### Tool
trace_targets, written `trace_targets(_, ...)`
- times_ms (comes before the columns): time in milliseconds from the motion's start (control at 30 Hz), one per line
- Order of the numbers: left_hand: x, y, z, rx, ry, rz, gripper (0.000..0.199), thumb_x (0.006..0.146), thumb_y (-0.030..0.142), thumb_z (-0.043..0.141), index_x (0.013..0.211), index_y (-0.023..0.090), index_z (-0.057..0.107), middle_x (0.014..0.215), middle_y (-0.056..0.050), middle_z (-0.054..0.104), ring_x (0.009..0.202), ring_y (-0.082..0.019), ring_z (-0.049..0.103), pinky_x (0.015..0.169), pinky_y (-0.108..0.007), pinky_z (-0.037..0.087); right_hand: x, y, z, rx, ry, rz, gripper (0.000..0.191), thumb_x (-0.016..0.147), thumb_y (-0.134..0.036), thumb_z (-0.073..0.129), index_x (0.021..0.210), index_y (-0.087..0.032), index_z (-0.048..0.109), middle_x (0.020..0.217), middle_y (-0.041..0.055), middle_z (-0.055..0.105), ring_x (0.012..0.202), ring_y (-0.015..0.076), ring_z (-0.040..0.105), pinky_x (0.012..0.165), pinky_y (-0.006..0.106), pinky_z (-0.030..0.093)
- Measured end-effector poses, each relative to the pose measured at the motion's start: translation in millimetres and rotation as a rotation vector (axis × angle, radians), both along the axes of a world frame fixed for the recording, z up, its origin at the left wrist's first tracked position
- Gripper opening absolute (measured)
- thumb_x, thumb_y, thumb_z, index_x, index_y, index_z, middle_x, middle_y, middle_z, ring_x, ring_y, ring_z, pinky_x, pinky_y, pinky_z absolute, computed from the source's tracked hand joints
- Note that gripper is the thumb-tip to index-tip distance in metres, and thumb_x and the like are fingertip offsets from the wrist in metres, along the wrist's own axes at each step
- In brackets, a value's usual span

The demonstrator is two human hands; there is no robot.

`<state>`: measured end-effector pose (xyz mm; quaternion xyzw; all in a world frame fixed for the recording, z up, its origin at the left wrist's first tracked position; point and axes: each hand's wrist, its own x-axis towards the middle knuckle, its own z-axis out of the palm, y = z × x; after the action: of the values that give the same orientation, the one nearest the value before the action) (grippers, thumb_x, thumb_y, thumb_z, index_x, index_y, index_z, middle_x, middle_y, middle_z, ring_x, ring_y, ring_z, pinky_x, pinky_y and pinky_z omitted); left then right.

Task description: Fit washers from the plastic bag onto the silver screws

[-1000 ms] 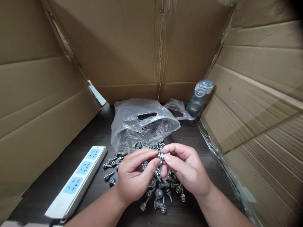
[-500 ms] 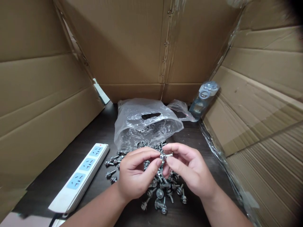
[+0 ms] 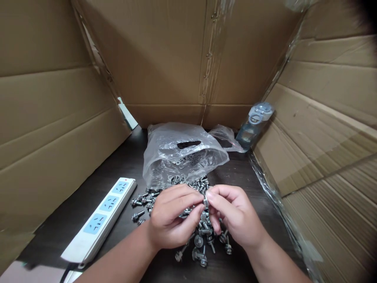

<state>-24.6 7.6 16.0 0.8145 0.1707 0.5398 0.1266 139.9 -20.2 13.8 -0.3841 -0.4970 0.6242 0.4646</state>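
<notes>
Between the fingertips of both hands is a small silvery bolt (image 3: 205, 201), mostly covered; a ring-shaped edge, like a washer or flange, shows. My left hand (image 3: 176, 216) touches it from the left with closed fingers, the thumb a little lower. From the right, my right hand (image 3: 235, 212) pinches it between thumb and index finger, the other fingers curled beneath. Under and around both hands lies a loose pile of bolts (image 3: 199, 240), many with washers on their shanks. My hands hide the middle of the pile.
Behind the pile, a clear plastic bag (image 3: 165, 137) lies with its mouth toward me and small washers inside. A white power strip (image 3: 97, 224) is at the left. A water bottle (image 3: 255, 124) stands at the back right. Cardboard walls (image 3: 165, 59) enclose the dark table (image 3: 118, 173).
The bolt's shank, seen before pointing right, is now covered by my right fingers. My right thumb and index finger have closed on it, and my left thumb has dropped slightly.
</notes>
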Motion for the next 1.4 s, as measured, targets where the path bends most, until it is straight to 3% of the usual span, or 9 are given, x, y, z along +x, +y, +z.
trace_targets(167, -1.2, 0.6, 0.6, 0.020, 0.023, -0.004, 0.026, 0.073, -0.001, 0.061, 0.095, 0.012, 0.064, 0.074, -0.009, 0.066, 0.066, -0.014, 0.061, 0.061, -0.027, 0.050, -2.0, 2.3, -5.3, -0.074, 0.060, 0.024, 0.039, 0.088, -0.043, 0.058, 0.064, -0.014, 0.048, 0.044, -0.0036, 0.046, 0.033, 0.0046, 0.038, 0.035, 0.016, 0.026)
trace_targets(400, 0.5, 0.2, -1.7, -0.039, -0.032, -0.012, 0.023, 0.075, 0.011, 0.069, 0.097, 0.013, 0.064, 0.075, -0.008, 0.065, 0.066, -0.014, 0.060, 0.060, -0.024, 0.051, -3.0, 1.0, -2.2, 0.017, -0.009, -0.007, 0.040, 0.090, -0.043, 0.055, 0.065, -0.013, 0.051, 0.044, -0.0026, 0.047, 0.036, 0.0053, 0.040, 0.038, 0.017, 0.029)
trace_targets(533, 1.7, -0.8, -2.3, 0.003, -0.036, 0.069, 0.026, 0.071, 0.004, 0.071, 0.095, 0.013, 0.064, 0.073, -0.005, 0.067, 0.063, -0.012, 0.061, 0.060, -0.021, 0.051, -4.5, -0.7, 0.4, 0.066, -0.096, -0.032, 0.039, 0.092, -0.043, 0.053, 0.066, -0.013, 0.051, 0.046, -0.0022, 0.048, 0.039, 0.0058, 0.041, 0.041, 0.018, 0.032)
trace_targets(767, 0.7, -2.0, -2.4, 0.001, -0.053, 0.080, 0.027, 0.071, 0.003, 0.070, 0.096, 0.014, 0.065, 0.075, -0.005, 0.068, 0.065, -0.011, 0.063, 0.061, -0.020, 0.052, -1.5, -0.6, 4.0, 0.137, -0.167, -0.039, 0.040, 0.093, -0.042, 0.051, 0.064, -0.014, 0.050, 0.048, -0.0015, 0.049, 0.043, 0.0071, 0.044, 0.046, 0.020, 0.036)
trace_targets(1067, -0.2, 0.0, -6.2, -0.016, -0.053, 0.027, 0.034, 0.071, 0.005, 0.072, 0.102, 0.014, 0.065, 0.075, -0.006, 0.066, 0.065, -0.012, 0.061, 0.059, -0.022, 0.052, 0.9, 0.0, 7.1, 0.104, -0.161, -0.012, 0.041, 0.092, -0.045, 0.052, 0.064, -0.015, 0.051, 0.046, -0.0015, 0.049, 0.040, 0.0073, 0.043, 0.044, 0.020, 0.034)
trace_targets(1167, -1.2, 2.2, -12.9, -0.216, -0.168, -0.040, 0.037, 0.073, 0.015, 0.074, 0.109, 0.014, 0.065, 0.080, -0.008, 0.067, 0.068, -0.014, 0.063, 0.060, -0.025, 0.055, 8.8, 9.8, 3.3, 0.118, -0.269, -0.051, 0.043, 0.091, -0.048, 0.051, 0.063, -0.015, 0.052, 0.047, -0.0009, 0.050, 0.041, 0.0088, 0.043, 0.045, 0.022, 0.035)
trace_targets(1300, -1.4, 7.9, -17.4, -0.787, -0.482, -0.054, 0.025, 0.086, 0.029, 0.062, 0.102, 0.011, 0.068, 0.086, -0.011, 0.068, 0.068, -0.014, 0.065, 0.058, -0.026, 0.057, 16.4, 30.3, -15.0, 0.274, -0.672, -0.294, 0.036, 0.089, -0.043, 0.055, 0.069, -0.015, 0.063, 0.061, 0.0030, 0.058, 0.058, 0.0130, 0.052, 0.058, 0.026, 0.039)
trace_targets(1400, -0.4, 12.2, -12.6, -1.032, -0.650, -0.067, 0.033, 0.082, 0.039, 0.065, 0.093, 0.008, 0.068, 0.080, -0.010, 0.066, 0.064, -0.013, 0.062, 0.052, -0.023, 0.054, 12.5, 39.3, -31.4, 0.417, -0.913, -0.276, 0.030, 0.091, -0.038, 0.054, 0.077, -0.017, 0.072, 0.074, 0.0053, 0.062, 0.071, 0.0159, 0.056, 0.069, 0.029, 0.040)
